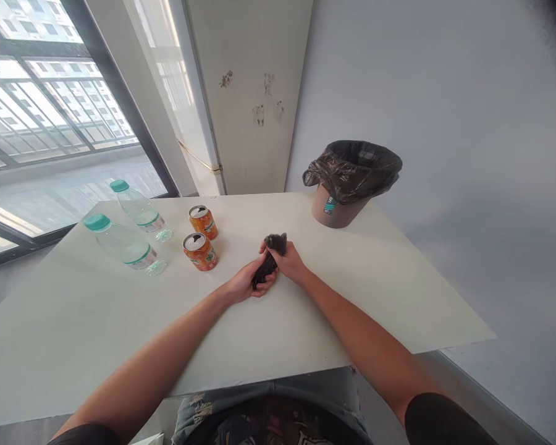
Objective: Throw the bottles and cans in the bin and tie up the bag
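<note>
A bunched-up black plastic bag [265,269] is held between both hands, above the middle of the table. My left hand [245,283] is wrapped around its lower part from the left, with the fingers curling under. My right hand [290,259] grips the upper end, thumb laid across it. A dark tuft of the plastic sticks out beyond the fingers. Left of the hands stand two orange drink cans, a far can [204,222] and a near can [201,253], both with opened tops.
Two clear bottles with green caps, one farther [141,211] and one nearer [126,246], are left of the cans. A brown bin [336,214] with a black liner [352,173] stands at the table's back right. Behind the white table [241,346] are a fridge [245,148], wall and window.
</note>
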Demonstrator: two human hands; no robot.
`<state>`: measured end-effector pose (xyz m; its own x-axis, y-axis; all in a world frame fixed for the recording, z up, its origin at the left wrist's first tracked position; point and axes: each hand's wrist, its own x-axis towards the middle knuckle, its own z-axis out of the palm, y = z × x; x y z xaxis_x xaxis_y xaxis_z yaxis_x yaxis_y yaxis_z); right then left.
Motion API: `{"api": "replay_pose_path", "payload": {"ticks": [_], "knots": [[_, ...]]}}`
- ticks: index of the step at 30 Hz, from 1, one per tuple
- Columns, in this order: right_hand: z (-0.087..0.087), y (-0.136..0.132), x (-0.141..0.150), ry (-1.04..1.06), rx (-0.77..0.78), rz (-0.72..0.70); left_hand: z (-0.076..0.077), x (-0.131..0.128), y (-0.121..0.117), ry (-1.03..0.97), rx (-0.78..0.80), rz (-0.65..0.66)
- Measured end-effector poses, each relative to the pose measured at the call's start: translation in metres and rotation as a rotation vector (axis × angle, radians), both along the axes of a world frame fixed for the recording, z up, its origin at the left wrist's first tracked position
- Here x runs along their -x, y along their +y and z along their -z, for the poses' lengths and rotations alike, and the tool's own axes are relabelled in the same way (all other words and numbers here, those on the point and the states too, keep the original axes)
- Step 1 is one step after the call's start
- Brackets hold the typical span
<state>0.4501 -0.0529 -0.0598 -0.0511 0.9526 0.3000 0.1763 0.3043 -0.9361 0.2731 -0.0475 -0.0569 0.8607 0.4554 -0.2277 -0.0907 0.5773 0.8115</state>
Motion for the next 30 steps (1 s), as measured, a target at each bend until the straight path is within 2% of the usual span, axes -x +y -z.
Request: {"api": "replay_pose_path", "payload": {"ticks": [4,8,12,16,20,27,30], "knots": [[-0.010,-0.002,-0.011,-0.402,-0.267,-0.081,0.000,0.003,0.003,-0.035,0.047,0.044],[-0.018,-0.003,-0.014,-0.647,-0.368,-0.091,0.000,0.004,0.002,-0.060,-0.013,0.081],[-0.017,-0.003,-0.014,-0.750,-0.416,-0.080,0.001,0.005,0.001,-0.081,-0.094,0.097],[-0.014,-0.003,-0.015,-0.763,-0.389,-0.053,-0.001,0.007,0.001,-0.060,-0.113,0.097],[-0.013,-0.003,-0.016,-0.702,-0.321,-0.085,-0.002,0.005,0.002,-0.027,-0.063,0.070],[-0.016,-0.007,-0.013,-0.286,-0.100,-0.086,-0.001,0.000,0.001,-0.018,0.003,-0.020],[-0.017,-0.007,-0.011,-0.195,-0.065,-0.124,0.000,0.001,0.002,-0.034,0.006,-0.038]]}}
